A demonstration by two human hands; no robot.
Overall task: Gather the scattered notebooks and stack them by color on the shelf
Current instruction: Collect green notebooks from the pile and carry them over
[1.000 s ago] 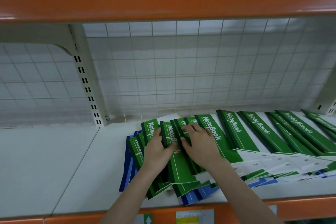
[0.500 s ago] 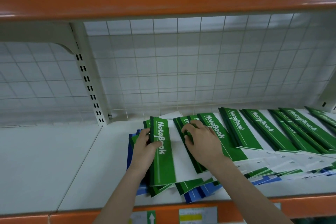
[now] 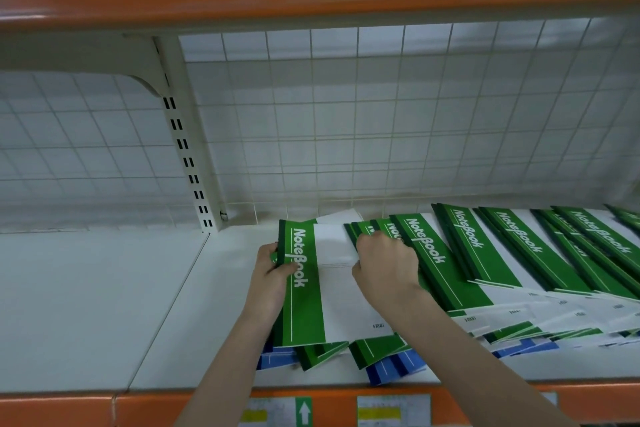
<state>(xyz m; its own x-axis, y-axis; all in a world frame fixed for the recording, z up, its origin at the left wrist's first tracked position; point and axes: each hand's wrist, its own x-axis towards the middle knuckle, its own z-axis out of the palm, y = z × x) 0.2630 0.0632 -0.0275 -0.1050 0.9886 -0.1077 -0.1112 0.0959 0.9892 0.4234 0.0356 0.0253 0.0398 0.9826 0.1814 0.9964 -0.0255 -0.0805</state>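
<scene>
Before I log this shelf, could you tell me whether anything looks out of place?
Yes: blue notebooks lie buried under the fanned, askew green notebooks at the shelf front, so colors are mixed.

blue notebooks (image 3: 394, 369) mostly buried under green ones, rightmost green notebooks (image 3: 627, 218) cut off by edge, price labels (image 3: 393, 411) unreadable

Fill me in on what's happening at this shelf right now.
A person is sorting notebooks on a white shelf. The left hand grips the spine edge of a green notebook lying on top of a pile, while the right hand digs its fingers into the overlapping green notebooks fanned out to the right. Blue notebooks peek out beneath the green ones at the front edge, so the colors are not yet separated.
</scene>
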